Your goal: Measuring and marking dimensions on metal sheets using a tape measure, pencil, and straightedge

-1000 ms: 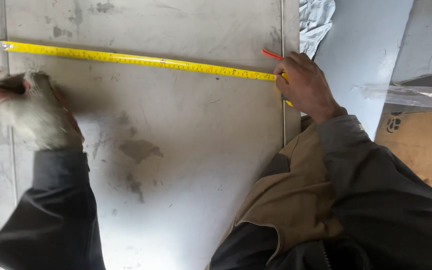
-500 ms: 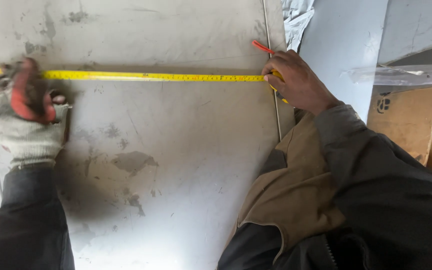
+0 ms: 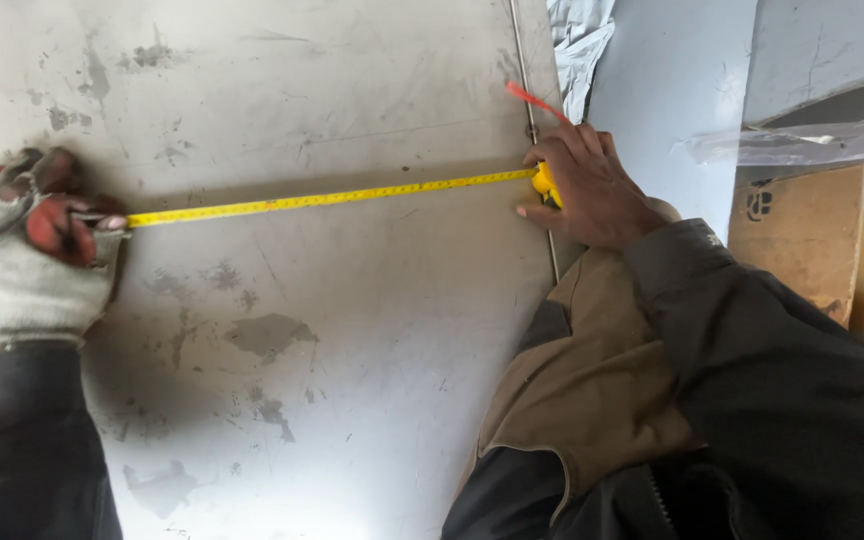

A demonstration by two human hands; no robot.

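Note:
A yellow tape measure blade [image 3: 322, 199] stretches across a stained grey metal sheet [image 3: 302, 330]. My left hand [image 3: 37, 250], in a dirty white and red work glove, pins the blade's end near the sheet's left edge. My bare right hand [image 3: 592, 190] grips the yellow tape measure case [image 3: 546, 186] at the sheet's right edge, with a red pencil [image 3: 535, 100] sticking up from the fingers. Both sleeves are dark.
A raised seam [image 3: 530, 120] runs along the sheet's right side. Crumpled pale plastic [image 3: 577, 40] lies beyond it, next to a blue-grey panel [image 3: 672, 90]. Brown cardboard [image 3: 802, 235] sits at the right. My brown trouser knee [image 3: 592, 400] rests on the sheet's right edge.
The view has shifted and the tape now slants up to the right. My left hand stays on the blade's end; my right hand still holds the case.

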